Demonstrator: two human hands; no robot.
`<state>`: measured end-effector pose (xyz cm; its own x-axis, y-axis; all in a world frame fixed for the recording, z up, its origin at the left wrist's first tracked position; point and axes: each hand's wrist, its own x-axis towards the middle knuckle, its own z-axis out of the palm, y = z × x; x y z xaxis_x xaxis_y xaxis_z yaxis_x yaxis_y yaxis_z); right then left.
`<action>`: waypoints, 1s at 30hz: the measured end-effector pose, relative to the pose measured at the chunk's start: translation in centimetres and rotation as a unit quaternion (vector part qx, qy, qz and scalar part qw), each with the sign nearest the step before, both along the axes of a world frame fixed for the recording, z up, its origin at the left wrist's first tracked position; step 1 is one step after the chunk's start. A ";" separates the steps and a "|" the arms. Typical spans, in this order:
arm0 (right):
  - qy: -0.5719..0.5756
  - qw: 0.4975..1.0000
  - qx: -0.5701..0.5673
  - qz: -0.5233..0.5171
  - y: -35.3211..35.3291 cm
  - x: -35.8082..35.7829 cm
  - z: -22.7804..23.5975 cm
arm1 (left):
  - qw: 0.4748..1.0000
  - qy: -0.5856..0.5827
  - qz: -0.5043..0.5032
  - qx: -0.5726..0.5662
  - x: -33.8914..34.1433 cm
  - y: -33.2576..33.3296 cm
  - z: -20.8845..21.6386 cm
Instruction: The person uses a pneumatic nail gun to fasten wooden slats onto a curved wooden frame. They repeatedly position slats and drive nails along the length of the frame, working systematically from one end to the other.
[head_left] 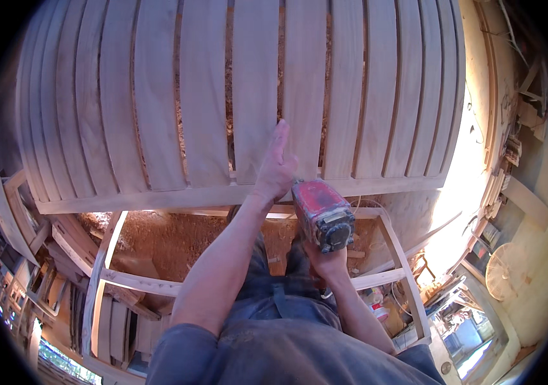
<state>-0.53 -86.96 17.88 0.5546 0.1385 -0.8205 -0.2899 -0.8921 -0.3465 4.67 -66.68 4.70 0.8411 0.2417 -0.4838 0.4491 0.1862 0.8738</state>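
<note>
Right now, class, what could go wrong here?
The red-and-black power tool in the right hand sits close beside the bare left hand, so a slip might injure it. The wooden frame on both sides of the legs could hinder a quick step away.

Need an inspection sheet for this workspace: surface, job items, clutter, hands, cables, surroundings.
Surface: slatted panel, gaps between slats.
Job items: red power tool by the panel's near edge.
Clutter: boards stacked at lower left.
Hands: left hand extended at the near edge, contact unclear; right hand gripping the tool.
Cables: thin cord right of the tool, ends unclear.
Surroundings: wooden frame below the panel; debris-strewn floor.
</note>
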 end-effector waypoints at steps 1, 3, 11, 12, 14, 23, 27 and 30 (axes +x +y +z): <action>-0.038 0.999 0.013 0.016 0.3 0.1 -0.2 | 1.000 0.006 -0.012 0.022 0.1 -0.1 0.2; -0.159 0.984 0.053 0.067 -0.1 -0.5 -1.0 | 1.000 0.018 -0.006 0.006 -0.1 0.2 0.6; -0.016 0.984 0.037 -0.175 0.6 -0.2 0.4 | 0.966 0.140 0.131 0.172 -2.4 4.9 0.9; -0.011 0.983 0.041 -0.176 0.0 -0.5 0.3 | 0.955 0.138 0.089 0.248 -2.2 5.0 0.6; -0.007 0.982 0.035 -0.183 -0.5 -0.4 1.0 | 0.911 0.134 0.004 0.391 -0.6 4.6 1.1; -0.100 0.965 0.117 -0.210 0.8 2.1 4.3 | 0.842 0.289 -0.066 0.451 3.0 0.7 0.7; 0.052 0.974 0.014 -0.219 -1.3 2.5 2.9 | 0.834 0.291 -0.067 0.464 3.3 0.6 0.0; 0.076 0.974 0.026 -0.212 -1.0 3.7 3.4 | 0.830 0.291 -0.057 0.472 3.2 0.8 0.0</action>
